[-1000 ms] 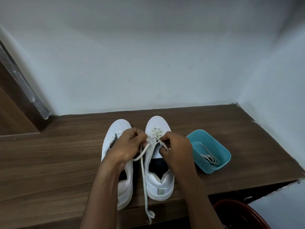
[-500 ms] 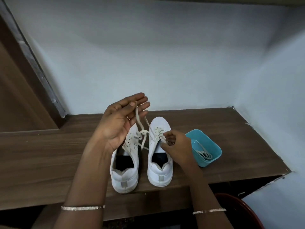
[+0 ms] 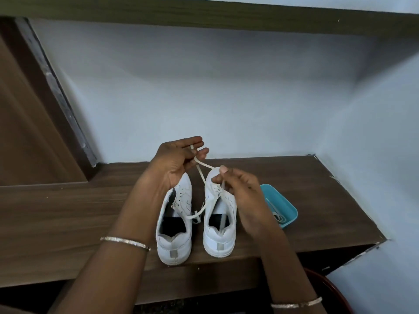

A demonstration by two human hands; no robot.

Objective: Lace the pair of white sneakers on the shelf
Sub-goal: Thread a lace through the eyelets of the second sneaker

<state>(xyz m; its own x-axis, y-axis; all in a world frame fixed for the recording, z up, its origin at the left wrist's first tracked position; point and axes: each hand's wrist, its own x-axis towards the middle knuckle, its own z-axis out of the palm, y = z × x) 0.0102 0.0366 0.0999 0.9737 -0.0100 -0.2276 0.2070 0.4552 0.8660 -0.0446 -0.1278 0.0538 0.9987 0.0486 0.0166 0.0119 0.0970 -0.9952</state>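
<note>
— Left hand [image 3: 175, 159]?
— Hung raised above the toe end of the left sneaker [image 3: 173, 243], palm turned up. Pinned one end of the white lace [image 3: 200, 172] against nearly straight fingers with the thumb. Wore a thin bangle [image 3: 125, 241] at the wrist.
— Right hand [image 3: 240, 189]?
— Sat just right of the left hand and a little lower. Pinched another stretch of the same lace between thumb and forefinger, with the remaining fingers loosely curled.
— Nearest to them?
— Glimpsed only the rim of a dark red basin [image 3: 326, 283], below the right wrist and under the shelf [image 3: 68, 218] edge.
— And the pair?
— Stood side by side on the shelf, heels toward the camera. Right sneaker [image 3: 218, 241] directly beneath the right hand, laced across the eyelets nearest the toe.
— Path of the lace?
— Ran from the left fingers down to those eyelets, then drooped slack into the gap between both shoes. Dropped from the right fingertips into the right sneaker's opening as well.
— Farther out?
— Rested just right of the right hand, partly behind it: a teal tray [image 3: 291, 211] with a coiled spare lace [image 3: 277, 215] inside. Beyond both hands, met a pale wall [image 3: 226, 98]; above them, a wooden board [image 3: 204, 12].
</note>
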